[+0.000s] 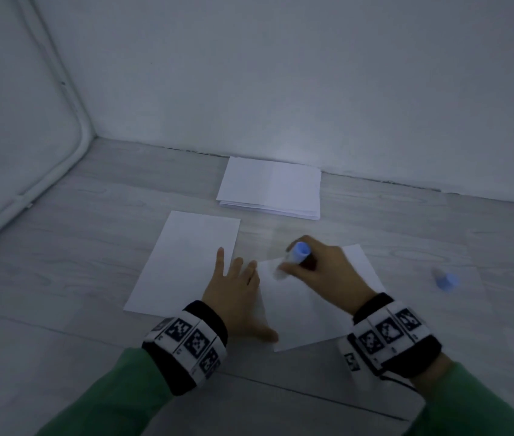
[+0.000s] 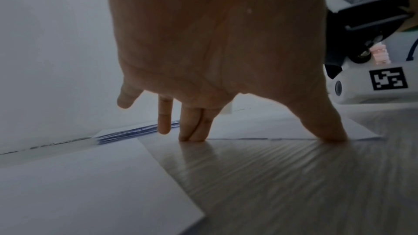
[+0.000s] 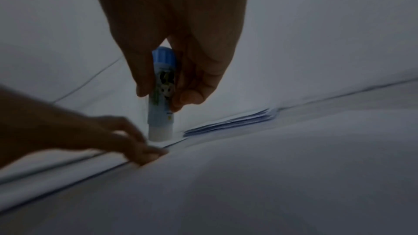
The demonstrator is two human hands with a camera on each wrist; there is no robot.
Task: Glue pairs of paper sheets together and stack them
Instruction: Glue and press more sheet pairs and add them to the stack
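Two single white sheets lie on the floor: a left sheet (image 1: 183, 262) and a right sheet (image 1: 306, 309) under my hands. My right hand (image 1: 321, 269) grips a blue glue stick (image 1: 296, 253) (image 3: 161, 96) upright, its white tip pressed on the right sheet's far left corner. My left hand (image 1: 236, 294) lies flat with fingers spread, pressing on the left edge of that sheet; its fingertips (image 2: 192, 135) touch down at the paper's edge. A stack of white sheets (image 1: 269, 188) lies further off by the wall.
The blue cap (image 1: 445, 280) of the glue stick lies on the wooden floor (image 1: 92, 247) to the right. A white wall (image 1: 280, 73) runs behind the stack. A white pipe (image 1: 60, 99) follows the left corner.
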